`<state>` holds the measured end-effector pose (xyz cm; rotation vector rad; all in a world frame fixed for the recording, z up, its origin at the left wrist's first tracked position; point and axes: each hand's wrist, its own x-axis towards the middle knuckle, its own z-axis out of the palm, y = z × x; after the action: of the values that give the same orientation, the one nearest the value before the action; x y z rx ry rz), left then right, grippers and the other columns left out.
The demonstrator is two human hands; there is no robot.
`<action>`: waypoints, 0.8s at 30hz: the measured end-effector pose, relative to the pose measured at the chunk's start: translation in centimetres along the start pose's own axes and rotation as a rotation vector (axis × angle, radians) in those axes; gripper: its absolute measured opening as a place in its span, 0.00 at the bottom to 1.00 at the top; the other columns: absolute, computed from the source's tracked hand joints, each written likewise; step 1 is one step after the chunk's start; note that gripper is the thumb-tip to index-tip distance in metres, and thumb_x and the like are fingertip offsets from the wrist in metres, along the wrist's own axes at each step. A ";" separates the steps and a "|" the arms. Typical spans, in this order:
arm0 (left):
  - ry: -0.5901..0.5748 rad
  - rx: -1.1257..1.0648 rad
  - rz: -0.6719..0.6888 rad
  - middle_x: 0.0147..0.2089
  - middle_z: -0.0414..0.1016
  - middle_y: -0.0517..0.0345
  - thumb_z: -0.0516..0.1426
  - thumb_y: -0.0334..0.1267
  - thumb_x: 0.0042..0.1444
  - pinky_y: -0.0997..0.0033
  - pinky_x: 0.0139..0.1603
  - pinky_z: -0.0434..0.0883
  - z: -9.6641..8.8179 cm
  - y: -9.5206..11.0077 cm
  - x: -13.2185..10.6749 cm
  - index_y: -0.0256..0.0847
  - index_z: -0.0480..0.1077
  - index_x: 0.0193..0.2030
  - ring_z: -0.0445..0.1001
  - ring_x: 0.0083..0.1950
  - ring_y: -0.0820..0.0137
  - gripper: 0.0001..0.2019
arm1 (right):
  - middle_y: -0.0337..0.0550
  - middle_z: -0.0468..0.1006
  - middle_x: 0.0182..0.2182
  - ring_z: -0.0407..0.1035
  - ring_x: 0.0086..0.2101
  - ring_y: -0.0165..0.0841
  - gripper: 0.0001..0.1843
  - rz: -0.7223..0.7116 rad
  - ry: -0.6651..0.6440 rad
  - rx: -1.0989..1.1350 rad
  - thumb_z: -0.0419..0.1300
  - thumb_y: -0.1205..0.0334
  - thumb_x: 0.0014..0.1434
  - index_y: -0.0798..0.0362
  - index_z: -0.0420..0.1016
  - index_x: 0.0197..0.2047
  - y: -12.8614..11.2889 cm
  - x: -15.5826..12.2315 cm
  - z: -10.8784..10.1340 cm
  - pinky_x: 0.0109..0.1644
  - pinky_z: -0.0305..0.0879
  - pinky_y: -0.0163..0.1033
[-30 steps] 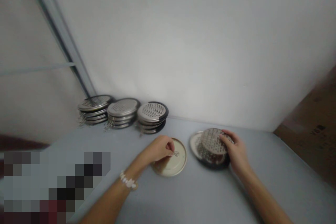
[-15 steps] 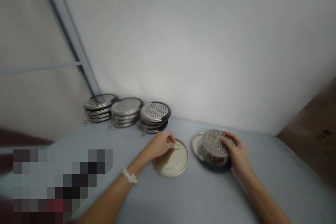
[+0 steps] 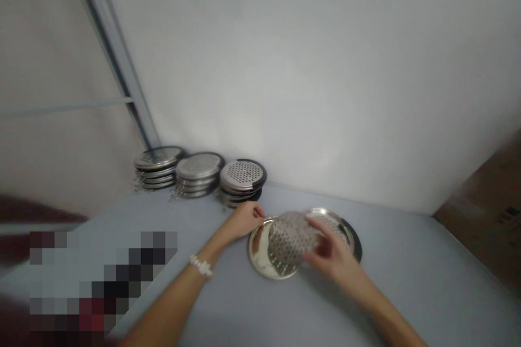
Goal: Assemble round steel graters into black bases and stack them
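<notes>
My right hand (image 3: 331, 254) grips a round perforated metal disc (image 3: 290, 234), blurred by motion and tilted over a shiny round metal plate (image 3: 260, 261). The plate lies on the table with its left part showing. My left hand (image 3: 245, 219), with a white bracelet on the wrist, is closed at the plate's upper left rim. What its fingers pinch, if anything, is hidden. Behind my right hand lies a round metal grater (image 3: 341, 227) with holes and a black edge, partly covered by the hand.
Along the white wall stand a left stack (image 3: 160, 165), a middle stack (image 3: 200, 171) and a right stack (image 3: 243, 176) of round graters, with small chains hanging at their sides. A brown cardboard box (image 3: 488, 222) is at the right. A pixelated patch (image 3: 93, 282) covers the lower left.
My right hand has moved left with the perforated disc, from above the black-edged grater to above the shiny plate. My left hand has shifted slightly to the plate's upper left rim.
</notes>
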<state>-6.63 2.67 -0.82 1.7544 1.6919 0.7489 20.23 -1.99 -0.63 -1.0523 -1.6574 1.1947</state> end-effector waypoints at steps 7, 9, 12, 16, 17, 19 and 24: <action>-0.012 -0.048 0.014 0.31 0.79 0.55 0.57 0.36 0.49 0.73 0.31 0.68 0.3 -0.2 -0.1 0.33 0.75 0.41 0.75 0.32 0.68 0.14 | 0.53 0.69 0.58 0.64 0.58 0.48 0.37 -0.201 -0.107 -0.555 0.65 0.54 0.56 0.51 0.62 0.67 -0.3 -1.7 1.0 0.63 0.61 0.54; -0.021 -0.039 0.018 0.31 0.79 0.55 0.57 0.35 0.49 0.74 0.31 0.68 0.3 -0.1 -0.1 0.33 0.76 0.43 0.74 0.32 0.68 0.15 | 0.54 0.70 0.56 0.64 0.56 0.50 0.35 -0.209 -0.113 -0.674 0.64 0.50 0.57 0.52 0.64 0.65 -0.3 -1.8 1.0 0.61 0.62 0.55; -0.046 -0.017 0.030 0.30 0.80 0.55 0.56 0.34 0.49 0.74 0.31 0.67 0.2 0.3 -0.2 0.33 0.78 0.43 0.74 0.32 0.67 0.16 | 0.54 0.72 0.50 0.66 0.51 0.50 0.30 -0.235 -0.130 -0.789 0.64 0.50 0.58 0.52 0.70 0.61 -0.3 -1.8 1.2 0.58 0.63 0.56; -0.065 0.035 0.048 0.33 0.81 0.52 0.54 0.34 0.51 0.73 0.33 0.68 0.0 1.0 -0.5 0.33 0.80 0.41 0.76 0.34 0.66 0.16 | 0.52 0.72 0.51 0.65 0.51 0.50 0.29 -0.312 -0.179 -0.856 0.65 0.53 0.58 0.49 0.69 0.61 -0.8 -1.8 1.7 0.58 0.59 0.58; -0.069 0.040 0.048 0.33 0.82 0.52 0.53 0.34 0.51 0.72 0.34 0.68 0.0 1.2 -0.6 0.33 0.80 0.41 0.76 0.35 0.66 0.16 | 0.51 0.73 0.51 0.64 0.51 0.50 0.27 -0.328 -0.206 -0.861 0.65 0.54 0.59 0.48 0.69 0.60 -1.0 -1.8 1.9 0.58 0.58 0.59; -0.083 0.033 0.047 0.34 0.82 0.51 0.53 0.34 0.51 0.72 0.35 0.69 0.0 1.4 -0.7 0.33 0.80 0.40 0.76 0.35 0.65 0.15 | 0.50 0.74 0.50 0.65 0.50 0.48 0.23 -0.345 -0.260 -0.858 0.64 0.55 0.60 0.48 0.71 0.58 -1.3 -1.9 2.1 0.58 0.57 0.58; -0.152 -0.023 0.073 0.36 0.83 0.51 0.54 0.37 0.52 0.72 0.37 0.70 0.3 1.3 -0.7 0.34 0.80 0.39 0.77 0.37 0.64 0.15 | 0.47 0.76 0.49 0.66 0.50 0.46 0.17 -0.343 -0.280 -0.828 0.63 0.58 0.61 0.48 0.73 0.54 -1.9 -2.0 2.5 0.58 0.56 0.56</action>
<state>-5.53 1.94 -0.07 1.8170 1.5206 0.6471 18.17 -4.96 0.40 -1.0215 -2.5329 0.4203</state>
